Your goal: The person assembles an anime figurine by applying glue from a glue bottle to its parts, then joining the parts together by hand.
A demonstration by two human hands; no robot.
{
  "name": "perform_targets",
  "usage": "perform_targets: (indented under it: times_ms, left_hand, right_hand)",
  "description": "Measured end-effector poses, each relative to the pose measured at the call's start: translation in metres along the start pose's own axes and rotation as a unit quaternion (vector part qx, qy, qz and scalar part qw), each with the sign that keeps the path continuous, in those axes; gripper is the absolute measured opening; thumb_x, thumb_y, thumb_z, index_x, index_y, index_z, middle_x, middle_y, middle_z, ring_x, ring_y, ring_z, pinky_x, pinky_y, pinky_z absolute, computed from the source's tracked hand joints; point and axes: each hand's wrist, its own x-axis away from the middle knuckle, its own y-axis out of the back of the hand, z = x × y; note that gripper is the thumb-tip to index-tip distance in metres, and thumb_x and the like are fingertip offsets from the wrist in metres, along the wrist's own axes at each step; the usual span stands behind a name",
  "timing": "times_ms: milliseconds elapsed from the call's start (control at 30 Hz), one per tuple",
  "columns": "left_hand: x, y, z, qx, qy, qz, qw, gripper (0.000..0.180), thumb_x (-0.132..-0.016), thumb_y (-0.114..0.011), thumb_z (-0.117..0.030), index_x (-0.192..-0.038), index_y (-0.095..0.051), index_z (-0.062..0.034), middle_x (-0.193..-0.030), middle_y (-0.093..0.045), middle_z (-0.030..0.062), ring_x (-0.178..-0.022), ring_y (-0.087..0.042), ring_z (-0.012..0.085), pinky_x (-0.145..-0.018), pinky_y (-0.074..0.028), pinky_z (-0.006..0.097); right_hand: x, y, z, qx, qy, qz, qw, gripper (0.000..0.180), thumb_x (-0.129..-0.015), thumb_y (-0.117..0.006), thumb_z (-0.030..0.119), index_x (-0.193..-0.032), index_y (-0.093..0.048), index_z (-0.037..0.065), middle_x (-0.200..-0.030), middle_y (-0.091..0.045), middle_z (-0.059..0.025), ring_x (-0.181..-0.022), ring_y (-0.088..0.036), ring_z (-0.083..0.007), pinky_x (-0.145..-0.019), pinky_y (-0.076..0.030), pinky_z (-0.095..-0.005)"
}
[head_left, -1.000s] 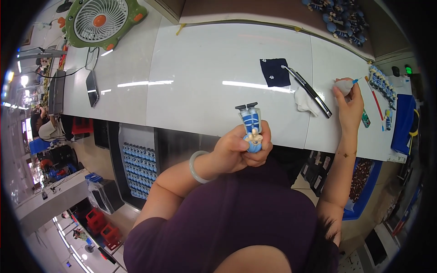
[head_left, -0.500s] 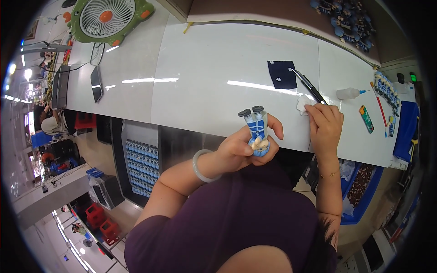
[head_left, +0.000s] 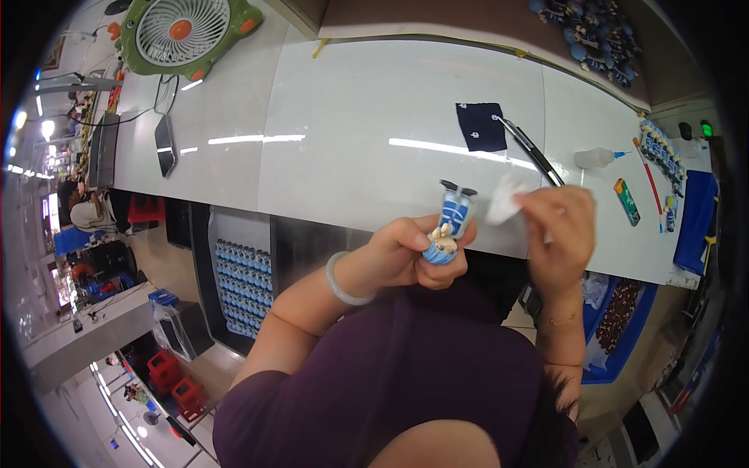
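Note:
My left hand (head_left: 413, 253) is closed around a small blue-and-white figurine (head_left: 452, 214), held head down with its dark shoes pointing away from me. To the right, my right hand (head_left: 560, 234) pinches a white tissue (head_left: 505, 199), smeared a little by motion, just above the white table. A gap separates the tissue from the figurine. Beyond the tissue, a black-and-silver pen-like tool (head_left: 532, 152) lies with its tip on a dark cloth square (head_left: 481, 127) that carries small pale pieces.
A white squeeze bottle (head_left: 595, 159), a green lighter (head_left: 626, 203) and a red stick (head_left: 651, 175) lie at right. Several figurines stand along the right edge (head_left: 663, 152); more heap on the shelf (head_left: 589, 39). A green fan (head_left: 183, 35) and a phone (head_left: 165, 144) occupy the left.
My right hand has lifted the tissue off the table and brought it nearer to me. In my left hand the figurine has turned, its face now showing.

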Motion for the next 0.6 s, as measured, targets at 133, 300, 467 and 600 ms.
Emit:
perform_targets:
  times_ms: [133,300,467,600]
  left_hand:
    - [-0.003,0.004,-0.004,0.069,0.098,0.118,0.986,0.032,-0.069,-0.044,-0.027,-0.088,-0.036,-0.0022,-0.049,-0.031,0.0003,-0.038,-0.019,0.0046,-0.034,-0.015,0.019]
    - [-0.001,-0.004,-0.003,0.013,0.141,0.053,0.988,0.033,-0.074,-0.042,-0.030,-0.092,-0.038,-0.0023,-0.050,-0.031,0.0000,-0.037,-0.020,0.0043,-0.034,-0.016,0.019]
    - [0.001,-0.011,-0.011,-0.101,0.017,-0.047,0.994,0.034,-0.091,-0.028,-0.039,-0.095,-0.040,-0.0073,-0.052,-0.030,-0.0015,-0.042,-0.020,0.0049,-0.038,-0.016,0.019]
    - [-0.001,-0.020,-0.013,-0.258,-0.025,-0.096,0.961,0.041,-0.089,-0.027,-0.049,-0.084,-0.039,-0.0097,-0.054,-0.028,-0.0031,-0.045,-0.019,0.0051,-0.041,-0.015,0.019]
  right_hand:
    - [-0.014,0.010,0.006,-0.012,-0.158,0.013,0.987,0.029,-0.065,-0.058,-0.001,-0.093,-0.062,0.003,-0.098,-0.056,-0.0100,-0.087,-0.051,-0.0250,-0.078,-0.039,-0.0336]
    - [-0.013,0.007,0.015,-0.375,-0.142,0.154,0.903,0.031,-0.063,-0.061,-0.003,-0.093,-0.062,0.001,-0.106,-0.052,-0.0130,-0.088,-0.053,-0.0212,-0.077,-0.043,-0.0288]
    - [0.004,-0.001,0.022,-0.283,-0.153,0.006,0.947,0.033,-0.054,-0.078,0.010,-0.082,-0.062,0.003,-0.080,-0.052,-0.0097,-0.064,-0.053,-0.0139,-0.054,-0.044,-0.0232]
    - [0.013,-0.011,0.032,-0.260,-0.089,-0.011,0.961,0.039,-0.051,-0.081,0.019,-0.079,-0.057,0.007,-0.071,-0.053,-0.0057,-0.059,-0.053,-0.0156,-0.048,-0.043,-0.0234]
